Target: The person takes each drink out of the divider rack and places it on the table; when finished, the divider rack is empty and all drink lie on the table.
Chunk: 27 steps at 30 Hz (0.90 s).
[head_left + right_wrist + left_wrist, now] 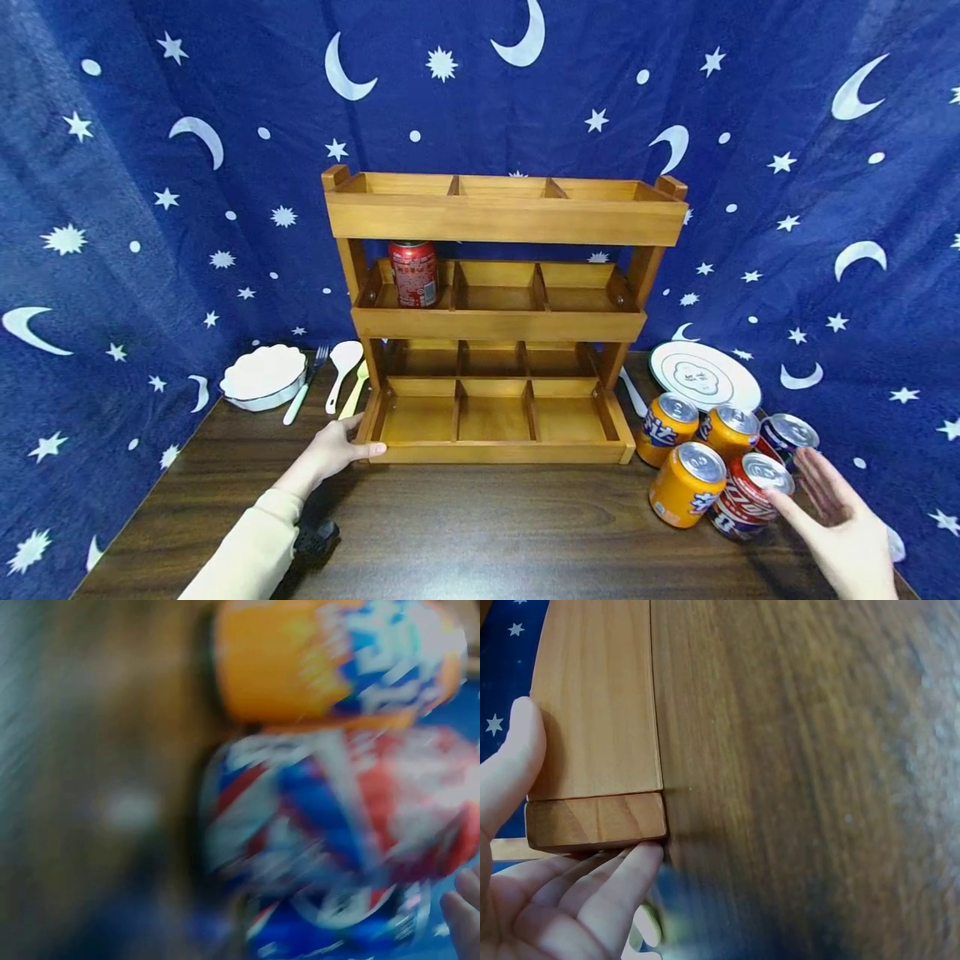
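My left hand point(330, 454) holds the lower left corner of a three-tier wooden rack point(495, 453). In the left wrist view its thumb lies along one face of the wood and the fingers against the end piece point(596, 821). On the right, my right hand point(843, 521) is beside a red-and-blue soda can point(746, 497), thumb and fingers apart; whether it touches the can is unclear. Around that can stand several orange soda cans point(678, 493) and a dark blue can point(787, 435). A red cola can point(414, 275) stands in the middle tier's left compartment.
Left of the rack are a white scalloped dish point(262, 379), a fork point(303, 387), a white spoon point(345, 358) and a yellow-green utensil point(356, 392). Behind the cans a white plate point(705, 375) leans against the blue curtain point(480, 100). A knife-like utensil point(632, 393) lies near it.
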### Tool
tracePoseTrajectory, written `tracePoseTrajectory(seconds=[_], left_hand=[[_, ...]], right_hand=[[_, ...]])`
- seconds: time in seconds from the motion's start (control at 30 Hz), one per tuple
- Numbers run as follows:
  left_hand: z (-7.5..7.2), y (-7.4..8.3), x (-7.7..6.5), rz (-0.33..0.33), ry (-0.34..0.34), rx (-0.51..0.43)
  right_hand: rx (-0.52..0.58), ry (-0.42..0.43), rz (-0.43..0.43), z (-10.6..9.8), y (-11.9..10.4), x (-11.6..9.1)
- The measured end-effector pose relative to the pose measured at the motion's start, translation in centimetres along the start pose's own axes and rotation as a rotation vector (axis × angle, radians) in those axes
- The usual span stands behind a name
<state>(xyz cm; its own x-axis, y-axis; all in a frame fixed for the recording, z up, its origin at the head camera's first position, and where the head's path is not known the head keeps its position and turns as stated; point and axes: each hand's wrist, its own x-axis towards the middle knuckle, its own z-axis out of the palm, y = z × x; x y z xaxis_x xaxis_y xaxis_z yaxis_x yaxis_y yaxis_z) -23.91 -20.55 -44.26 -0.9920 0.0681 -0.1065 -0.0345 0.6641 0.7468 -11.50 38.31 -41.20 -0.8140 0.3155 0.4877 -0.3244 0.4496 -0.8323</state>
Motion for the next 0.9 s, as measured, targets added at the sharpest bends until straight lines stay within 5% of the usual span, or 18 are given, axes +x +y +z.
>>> tracePoseTrajectory(seconds=[0.3,0.57,0.9], left_hand=[[-0.1,-0.3,0.2,0.027,0.008,-0.016],[-0.3,-0.5,0.1,0.029,0.028,-0.006],[0.2,-0.2,0.1,0.019,0.033,-0.037]], right_hand=[[-0.082,0.037,-0.051,4.2,-6.7,2.5],[0.342,-0.142,-0.228,11.1,-10.5,4.9],[0.295,-0.283,-0.248,20.9,-16.3,8.0]])
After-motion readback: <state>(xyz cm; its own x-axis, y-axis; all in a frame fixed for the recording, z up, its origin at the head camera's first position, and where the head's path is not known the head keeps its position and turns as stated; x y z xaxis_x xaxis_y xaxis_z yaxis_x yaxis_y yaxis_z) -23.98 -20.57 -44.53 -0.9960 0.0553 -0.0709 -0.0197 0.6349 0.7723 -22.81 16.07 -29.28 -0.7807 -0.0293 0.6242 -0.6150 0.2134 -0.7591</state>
